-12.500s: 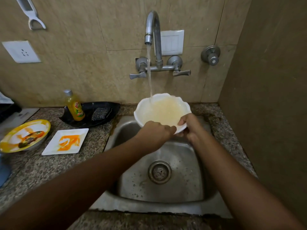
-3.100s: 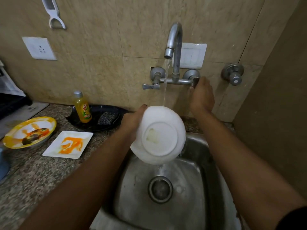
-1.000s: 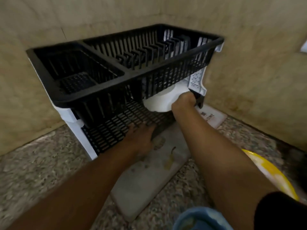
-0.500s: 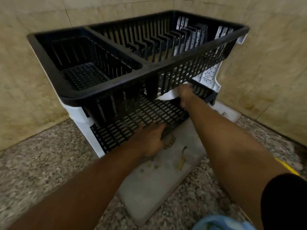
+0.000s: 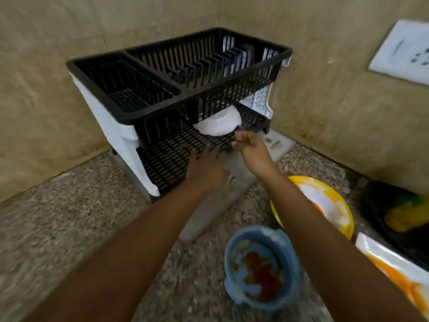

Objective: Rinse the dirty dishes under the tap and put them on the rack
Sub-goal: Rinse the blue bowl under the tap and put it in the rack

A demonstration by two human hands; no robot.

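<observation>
We have one white bowl point(image 5: 218, 125) upside down on the rack's point(image 5: 176, 94) lower shelf, so the first dish looks done. Our right hand point(image 5: 251, 151) sits just beside it with fingers loose and apart, holding nothing; our left hand point(image 5: 207, 169) lies flat and spread at the shelf's front edge. Left to rinse: the blue bowl point(image 5: 261, 266), yellow plate point(image 5: 325, 203) and white plate point(image 5: 394, 268), all soiled on the counter point(image 5: 69, 217).

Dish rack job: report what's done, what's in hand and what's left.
Done: one white bowl sits upside down on the lower shelf of the dish rack. In hand: nothing; the right hand is off the bowl and the left hand rests at the shelf's edge. Left: the stained blue bowl, yellow plate and white square plate.
</observation>
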